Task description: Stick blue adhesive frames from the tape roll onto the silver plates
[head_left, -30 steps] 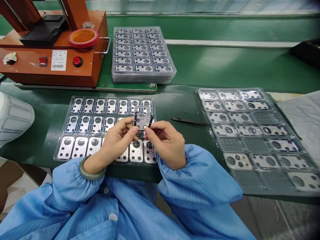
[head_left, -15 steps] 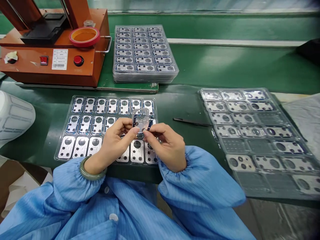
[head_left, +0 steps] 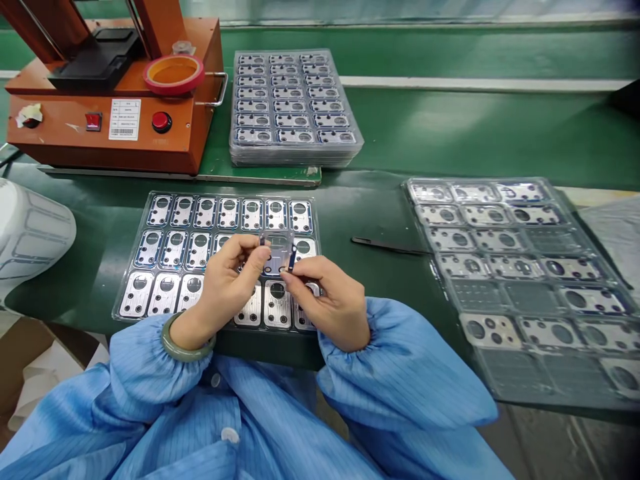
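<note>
Between my two hands, above the near tray, is a small clear film piece [head_left: 277,253] with dark blue strips along its sides. My left hand [head_left: 220,283] is closed, thumb and fingers pinching the piece's left edge. A green bangle [head_left: 186,343] circles that wrist. My right hand [head_left: 333,300] pinches the lower right corner, beside a dark strip standing along that side. Below lies a clear tray [head_left: 129,267] with rows of silver plates [head_left: 167,291], each with one large hole and smaller ones. My hands hide some of them.
A second clear tray [head_left: 531,298] at right holds silver plates and some bare pockets. Black tweezers [head_left: 390,247] lie between the trays. Behind are stacked trays [head_left: 297,157] and an orange press machine [head_left: 150,147] carrying red tape [head_left: 173,85]. A white tub [head_left: 35,233] stands left.
The clear film piece has tipped back flatter and sits slightly lower between my hands. My right hand has shifted a little down and left. The whole view has slid slightly.
</note>
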`<state>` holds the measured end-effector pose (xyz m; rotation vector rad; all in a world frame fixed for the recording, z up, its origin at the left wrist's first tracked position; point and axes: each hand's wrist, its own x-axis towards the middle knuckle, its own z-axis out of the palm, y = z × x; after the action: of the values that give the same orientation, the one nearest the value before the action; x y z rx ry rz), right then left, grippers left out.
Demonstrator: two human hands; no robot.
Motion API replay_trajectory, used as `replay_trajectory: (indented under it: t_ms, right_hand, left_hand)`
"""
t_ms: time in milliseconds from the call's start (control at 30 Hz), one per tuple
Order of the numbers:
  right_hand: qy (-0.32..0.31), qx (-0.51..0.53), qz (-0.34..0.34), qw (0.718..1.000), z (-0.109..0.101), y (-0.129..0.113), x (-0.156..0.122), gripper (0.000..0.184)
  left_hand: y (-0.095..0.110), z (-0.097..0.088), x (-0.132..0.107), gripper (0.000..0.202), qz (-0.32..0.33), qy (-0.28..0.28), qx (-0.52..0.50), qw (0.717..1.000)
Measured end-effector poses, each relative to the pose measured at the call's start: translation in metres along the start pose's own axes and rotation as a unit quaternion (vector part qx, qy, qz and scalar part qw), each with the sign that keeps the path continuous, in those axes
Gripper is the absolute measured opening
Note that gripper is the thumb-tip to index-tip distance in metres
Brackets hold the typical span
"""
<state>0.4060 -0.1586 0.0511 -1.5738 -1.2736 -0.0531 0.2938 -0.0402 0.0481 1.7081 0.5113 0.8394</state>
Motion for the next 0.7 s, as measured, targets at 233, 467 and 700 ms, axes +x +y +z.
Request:
replay_trajectory:
  t_ms: [233, 467, 700]
  right_hand:
    - [-0.011, 0.004, -0.012, 1.000, 0.0016, 0.0010, -0.0010, 0.011]
    - [-0.026, 0.015, -0.012, 0.999, 0.0024, -0.0007, -0.0016, 0.010]
    - [-0.045, 0.015, -0.022, 0.999, 0.0042, 0.0025, -0.0047, 0.010]
  left_hand:
    - [0.0016, -0.0011, -0.0011, 0.011, 0.002, 0.006, 0.028, 1.000]
    - [0.0068, 0.0005, -0.0010, 0.012, 0.034, 0.025, 0.018, 0.999]
    - [0.0080, -0.0019, -0.0014, 0.013, 0.035, 0.023, 0.040, 0.998]
